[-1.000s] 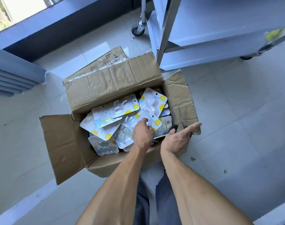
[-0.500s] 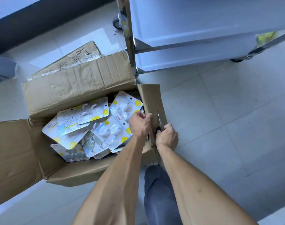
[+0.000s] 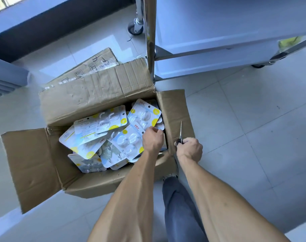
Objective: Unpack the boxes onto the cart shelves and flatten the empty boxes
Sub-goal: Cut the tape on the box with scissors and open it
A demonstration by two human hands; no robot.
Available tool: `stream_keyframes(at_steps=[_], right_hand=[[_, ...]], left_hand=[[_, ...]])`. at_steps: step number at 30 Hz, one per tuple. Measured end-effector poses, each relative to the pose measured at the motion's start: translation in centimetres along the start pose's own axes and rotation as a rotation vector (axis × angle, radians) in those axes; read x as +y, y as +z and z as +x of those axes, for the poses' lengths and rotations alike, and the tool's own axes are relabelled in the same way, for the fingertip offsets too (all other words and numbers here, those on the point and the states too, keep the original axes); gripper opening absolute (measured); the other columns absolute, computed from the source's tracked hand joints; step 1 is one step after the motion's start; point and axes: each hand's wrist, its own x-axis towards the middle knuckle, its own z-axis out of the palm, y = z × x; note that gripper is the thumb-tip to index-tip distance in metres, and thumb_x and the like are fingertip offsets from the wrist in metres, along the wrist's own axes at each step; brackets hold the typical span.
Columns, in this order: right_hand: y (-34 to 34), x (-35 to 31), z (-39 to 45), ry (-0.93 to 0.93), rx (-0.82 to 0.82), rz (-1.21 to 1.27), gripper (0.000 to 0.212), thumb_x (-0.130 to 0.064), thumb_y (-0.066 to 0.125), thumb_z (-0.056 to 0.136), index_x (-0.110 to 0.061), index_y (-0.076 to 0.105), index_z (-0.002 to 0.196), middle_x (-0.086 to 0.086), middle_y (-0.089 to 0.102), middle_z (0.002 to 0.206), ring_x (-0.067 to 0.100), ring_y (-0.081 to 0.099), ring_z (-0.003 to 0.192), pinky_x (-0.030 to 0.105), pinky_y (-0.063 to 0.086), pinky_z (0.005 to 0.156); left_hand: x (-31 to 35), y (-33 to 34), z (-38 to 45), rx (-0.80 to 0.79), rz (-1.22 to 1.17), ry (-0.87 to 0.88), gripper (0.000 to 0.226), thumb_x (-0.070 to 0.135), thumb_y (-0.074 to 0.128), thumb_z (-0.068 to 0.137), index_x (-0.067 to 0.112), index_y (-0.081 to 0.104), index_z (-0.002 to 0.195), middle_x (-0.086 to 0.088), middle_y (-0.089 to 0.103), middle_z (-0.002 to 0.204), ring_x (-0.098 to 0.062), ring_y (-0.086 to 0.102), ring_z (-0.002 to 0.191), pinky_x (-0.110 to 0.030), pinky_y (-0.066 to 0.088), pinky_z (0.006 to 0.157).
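An open cardboard box (image 3: 35,165) stands on the floor with its flaps spread. It holds several white, blue and yellow blister packs (image 3: 100,123) of hooks. My left hand (image 3: 153,139) is inside the box at its right side, fingers curled on the edge of a pack (image 3: 129,142). My right hand (image 3: 189,149) sits just outside the right flap (image 3: 175,109) and grips scissors (image 3: 180,132), their blade pointing up and away. The metal cart (image 3: 218,32) stands right behind the box.
A flattened cardboard box (image 3: 89,67) lies on the tiles behind the open one. A cart post (image 3: 149,41) and castor (image 3: 135,27) rise just beyond the box. Open tile floor lies to the right. My knee (image 3: 176,198) is under my arms.
My right hand closed round the scissors on the right flap and lifted them clear. My left hand stayed on the packs at the box's right side. The view shifted.
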Motion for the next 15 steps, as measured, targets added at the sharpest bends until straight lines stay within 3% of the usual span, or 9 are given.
stream_keyframes(at_steps=[4, 8, 11, 15], right_hand=[[1.2, -0.4, -3.2, -0.034, 0.089, 0.026, 0.007, -0.015, 0.07, 0.083, -0.01, 0.073, 0.086, 0.019, 0.069, 0.091, 0.036, 0.062, 0.088, 0.036, 0.049, 0.07], [2.7, -0.5, -6.4, -0.05, 0.163, 0.108, 0.011, -0.008, 0.062, 0.085, -0.004, 0.07, 0.079, 0.024, 0.068, 0.085, 0.04, 0.06, 0.081, 0.035, 0.033, 0.06], [2.8, -0.1, -7.5, -0.027, 0.191, 0.144, 0.013, -0.004, 0.059, 0.086, -0.005, 0.071, 0.083, 0.023, 0.069, 0.088, 0.04, 0.061, 0.083, 0.034, 0.029, 0.061], [1.0, 0.9, -8.1, 0.054, 0.208, 0.239, 0.014, -0.005, 0.06, 0.085, -0.006, 0.071, 0.093, 0.022, 0.068, 0.094, 0.039, 0.063, 0.089, 0.037, 0.035, 0.062]], left_hand=[[-3.2, -2.4, -1.5, 0.078, 0.205, 0.035, 0.031, 0.02, 0.051, 0.088, 0.013, 0.064, 0.115, -0.009, 0.068, 0.108, -0.029, 0.061, 0.103, -0.028, 0.04, 0.075], [-5.3, -4.8, -2.1, 0.164, 0.316, 0.069, 0.033, 0.018, 0.048, 0.091, 0.011, 0.058, 0.122, -0.011, 0.066, 0.106, -0.033, 0.061, 0.104, -0.03, 0.038, 0.076], [-5.0, -5.9, -2.4, 0.181, 0.426, 0.205, 0.038, 0.015, 0.046, 0.092, 0.009, 0.053, 0.129, -0.015, 0.062, 0.118, -0.033, 0.059, 0.106, -0.033, 0.04, 0.078], [-3.3, -6.2, -3.5, 0.18, 0.596, 0.449, 0.034, 0.013, 0.047, 0.09, 0.011, 0.054, 0.123, -0.013, 0.057, 0.115, -0.033, 0.056, 0.102, -0.036, 0.037, 0.076]])
